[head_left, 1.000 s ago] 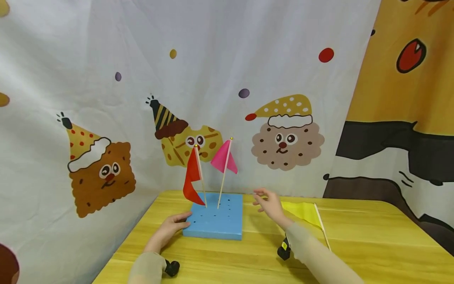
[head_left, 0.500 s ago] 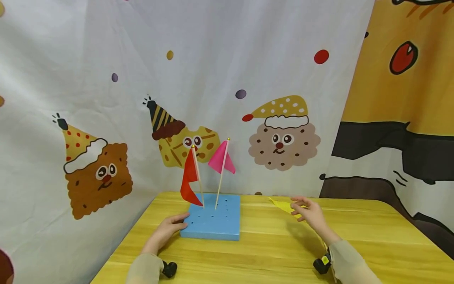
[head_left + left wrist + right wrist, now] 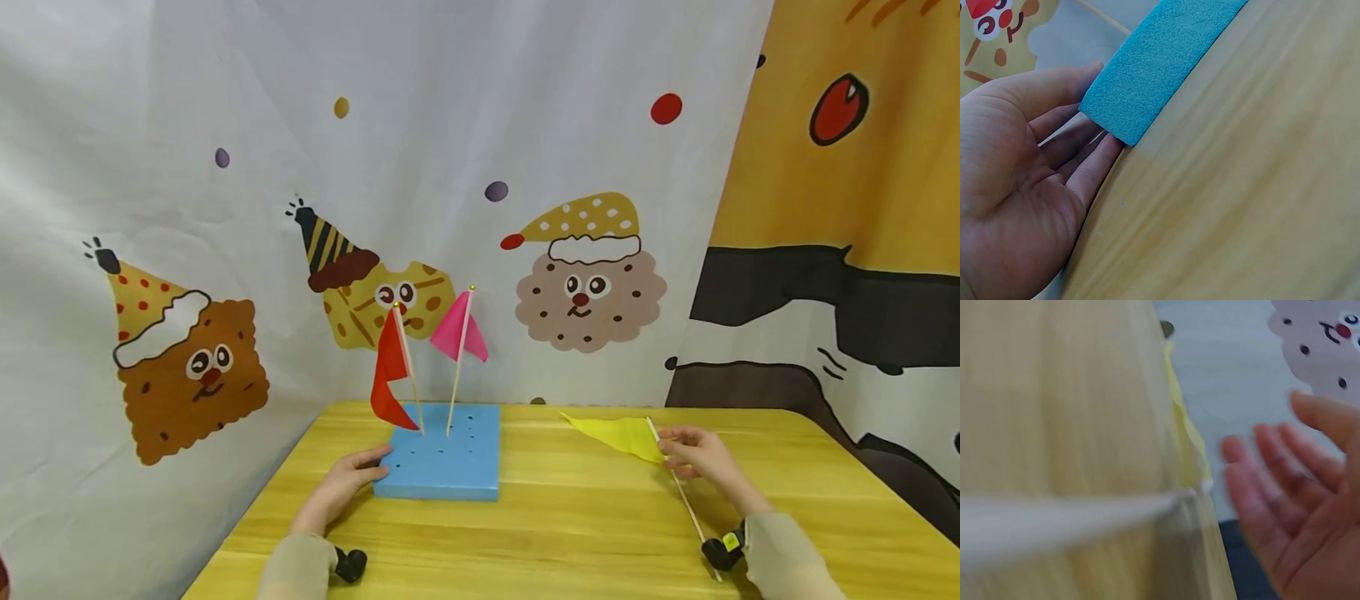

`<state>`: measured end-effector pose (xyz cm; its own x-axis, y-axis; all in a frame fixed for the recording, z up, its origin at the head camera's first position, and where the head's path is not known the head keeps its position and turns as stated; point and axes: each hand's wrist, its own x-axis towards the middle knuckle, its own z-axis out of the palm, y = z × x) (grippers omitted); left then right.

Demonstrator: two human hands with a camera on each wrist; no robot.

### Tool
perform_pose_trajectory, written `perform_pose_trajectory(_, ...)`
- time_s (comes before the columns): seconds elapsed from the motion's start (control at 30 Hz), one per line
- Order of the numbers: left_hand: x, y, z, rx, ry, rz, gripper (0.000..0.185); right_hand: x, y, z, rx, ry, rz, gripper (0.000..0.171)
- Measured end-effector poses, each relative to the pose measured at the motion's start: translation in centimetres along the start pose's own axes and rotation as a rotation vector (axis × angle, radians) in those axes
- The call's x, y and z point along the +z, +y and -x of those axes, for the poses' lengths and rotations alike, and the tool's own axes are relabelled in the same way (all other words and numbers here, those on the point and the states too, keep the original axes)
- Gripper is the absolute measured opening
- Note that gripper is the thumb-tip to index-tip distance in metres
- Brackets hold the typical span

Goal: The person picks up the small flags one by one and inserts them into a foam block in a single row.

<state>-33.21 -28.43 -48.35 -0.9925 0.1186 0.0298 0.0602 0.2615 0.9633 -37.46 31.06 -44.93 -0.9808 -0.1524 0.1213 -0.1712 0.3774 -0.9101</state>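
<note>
Right hand [image 3: 701,457] fingers open at the yellow flag [image 3: 618,433] stick, which runs toward the near table edge; left hand [image 3: 341,487] flat against foam block [image 3: 442,462]

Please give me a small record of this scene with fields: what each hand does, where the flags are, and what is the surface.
left hand: rests open against the near-left corner of the blue foam block
right hand: at the stick of the yellow flag; fingers look open, no firm grip visible
red flag: standing in the block, leaning slightly
pink flag: standing in the block, beside the red one
yellow flag: low over the table, right of the block
surface: yellow wooden table
backdrop: cartoon cookie curtain
</note>
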Motion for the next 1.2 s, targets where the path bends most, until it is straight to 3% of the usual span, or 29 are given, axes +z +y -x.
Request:
perform_pose_trajectory(0.23,-0.1,0.2,0.1,0.012,-0.012,-0.008,0.053,-1.8,0.3,0.8,0.142,-0.151,0.083,0.037)
perform_pose_trajectory(0.37,-0.4,0.5,0.4,0.027,-0.012,-0.005,0.053,-2.1,-0.5,1.1,0.218,-0.204,0.187,0.027)
perform_pose_trajectory(0.6,-0.3,0.5,0.5,0.019,-0.014,-0.013,0.053,-1.3,-1.8,2.1,0.282,-0.2,0.387,0.029)
perform_pose_trajectory(0.87,0.1,0.0,-0.1,0.029,-0.042,-0.001,0.053,-0.3,-1.8,2.6,0.349,-0.199,0.448,0.028)
perform_pose_trajectory(1.0,0.1,-0.2,0.0,0.029,-0.036,-0.003,0.053,-0.1,-1.5,2.4,0.355,-0.207,0.449,0.026)
perform_pose_trajectory(1.2,-0.2,0.0,0.0,0.028,-0.024,-0.011,0.053,-0.3,-1.4,1.6,0.246,-0.239,0.366,0.032)
